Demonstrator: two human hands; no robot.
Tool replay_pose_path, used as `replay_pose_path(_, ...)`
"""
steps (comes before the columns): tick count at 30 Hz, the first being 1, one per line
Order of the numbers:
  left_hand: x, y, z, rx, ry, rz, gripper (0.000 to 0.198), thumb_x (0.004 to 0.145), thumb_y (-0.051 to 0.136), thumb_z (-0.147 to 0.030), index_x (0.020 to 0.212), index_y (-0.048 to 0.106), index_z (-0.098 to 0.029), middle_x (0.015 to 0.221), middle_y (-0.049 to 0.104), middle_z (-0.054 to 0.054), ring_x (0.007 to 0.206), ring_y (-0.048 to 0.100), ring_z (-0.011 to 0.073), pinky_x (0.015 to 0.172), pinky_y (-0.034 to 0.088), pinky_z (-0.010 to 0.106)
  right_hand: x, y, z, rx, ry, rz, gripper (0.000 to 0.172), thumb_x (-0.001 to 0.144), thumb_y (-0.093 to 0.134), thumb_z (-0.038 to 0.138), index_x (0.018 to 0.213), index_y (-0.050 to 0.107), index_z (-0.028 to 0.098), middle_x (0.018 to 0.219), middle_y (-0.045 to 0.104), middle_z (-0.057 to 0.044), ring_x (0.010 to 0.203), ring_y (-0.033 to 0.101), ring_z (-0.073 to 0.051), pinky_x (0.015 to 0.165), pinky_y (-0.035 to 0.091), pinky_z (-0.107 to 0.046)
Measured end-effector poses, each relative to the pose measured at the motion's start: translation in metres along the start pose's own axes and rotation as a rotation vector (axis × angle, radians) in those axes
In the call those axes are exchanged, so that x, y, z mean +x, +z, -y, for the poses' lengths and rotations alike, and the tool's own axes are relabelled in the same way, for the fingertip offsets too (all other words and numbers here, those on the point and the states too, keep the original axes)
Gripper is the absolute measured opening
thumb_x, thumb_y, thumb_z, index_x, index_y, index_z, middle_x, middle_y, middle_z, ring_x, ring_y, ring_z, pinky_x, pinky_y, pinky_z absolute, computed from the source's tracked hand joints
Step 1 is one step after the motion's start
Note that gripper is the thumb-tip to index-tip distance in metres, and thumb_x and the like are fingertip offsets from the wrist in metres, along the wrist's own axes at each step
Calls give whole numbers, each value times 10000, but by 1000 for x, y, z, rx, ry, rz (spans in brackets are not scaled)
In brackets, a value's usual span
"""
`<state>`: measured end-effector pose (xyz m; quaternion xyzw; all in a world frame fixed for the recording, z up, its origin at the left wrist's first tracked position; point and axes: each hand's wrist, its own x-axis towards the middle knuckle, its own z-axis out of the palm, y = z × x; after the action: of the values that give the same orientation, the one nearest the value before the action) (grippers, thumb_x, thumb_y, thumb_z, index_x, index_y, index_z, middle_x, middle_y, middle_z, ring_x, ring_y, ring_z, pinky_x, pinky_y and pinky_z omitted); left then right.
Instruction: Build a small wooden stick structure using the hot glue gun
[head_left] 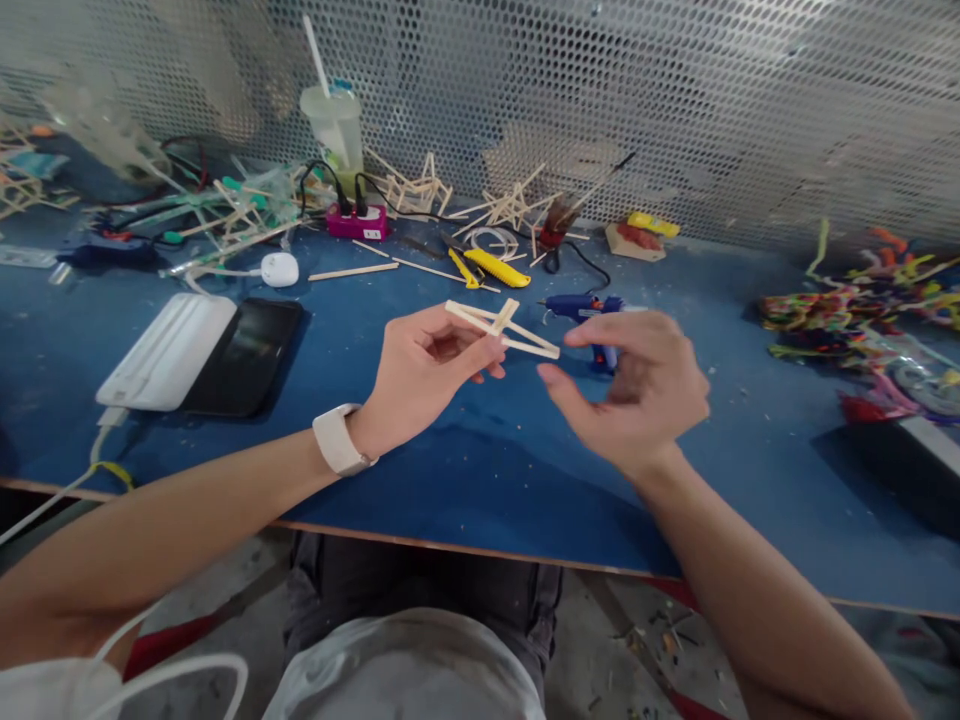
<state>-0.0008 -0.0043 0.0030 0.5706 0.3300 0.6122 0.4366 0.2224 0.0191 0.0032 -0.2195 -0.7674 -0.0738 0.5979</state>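
Observation:
Between thumb and fingers, my left hand pinches a small frame of joined wooden sticks above the table. Two sticks of it run to a narrow point on the right, and a short piece crosses them. My right hand hovers just right of that point, thumb and index finger apart with a gap between them. It appears to hold nothing. Behind the right hand lies a blue glue gun, partly covered by the fingers.
On the blue table lie a yellow utility knife, loose sticks and a pink power adapter. A power bank and black phone are at left. A drink cup stands behind; colourful strands pile at right.

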Motion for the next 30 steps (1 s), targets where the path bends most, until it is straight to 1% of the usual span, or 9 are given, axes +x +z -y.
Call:
replay_pose_path(2,-2,0,1,30,64,2,288,937,965,-476,920,873,-204,864,838,34,735,795,133,640,638,233,-8,6,11,154,195,65,405,883,857,127,1245,764,283,1024,809,-9,866,779,-188,777,680,-361)
replay_pose_path(4,-2,-1,3,91,151,-9,229,915,993,-445,938,895,-239,908,824,28,771,758,122,649,605,235,-14,9,17,325,399,111,332,931,801,137,1220,758,295,1022,792,-5,855,790,-177,767,693,-349)
replay_pose_path(7,1,-5,5,186,283,-25,183,890,1021,-407,970,916,-280,923,766,21,750,665,103,634,557,248,-14,8,18,606,646,138,150,995,789,312,1141,763,288,922,812,-3,787,817,-199,720,711,-370)
replay_pose_path(11,4,-10,7,251,445,33,136,931,989,-337,1032,921,-277,886,730,19,696,604,91,589,519,252,-6,5,18,873,844,125,261,1002,831,527,1035,814,269,823,827,-10,716,820,-212,661,705,-369)
replay_pose_path(13,5,-11,7,281,488,55,130,948,974,-336,1054,923,-282,902,740,26,693,608,97,581,517,260,-4,4,18,883,881,125,250,994,867,522,1019,838,275,811,832,-5,699,814,-195,655,695,-345)
replay_pose_path(16,5,-12,8,304,455,61,104,977,945,-359,1068,929,-309,937,754,36,721,642,113,599,536,272,-3,2,19,853,898,177,196,965,926,462,1033,863,289,837,857,2,693,809,-171,654,685,-314)
replay_pose_path(19,4,-12,11,293,443,71,89,995,928,-359,1075,933,-320,960,765,38,749,672,114,621,553,265,-2,3,21,847,927,219,176,941,957,419,970,867,272,796,849,7,664,794,-149,626,669,-279)
replay_pose_path(24,5,-13,13,272,414,74,85,986,936,-325,1071,940,-330,954,770,38,746,679,116,623,564,267,1,6,25,858,955,235,259,944,951,476,912,848,240,738,823,4,644,780,-140,604,660,-260)
replay_pose_path(30,5,-13,6,297,316,99,76,976,937,-419,1014,947,-354,956,801,49,703,663,134,626,589,302,5,8,30,819,934,210,304,877,1006,478,871,828,232,746,817,14,624,776,-128,568,657,-233)
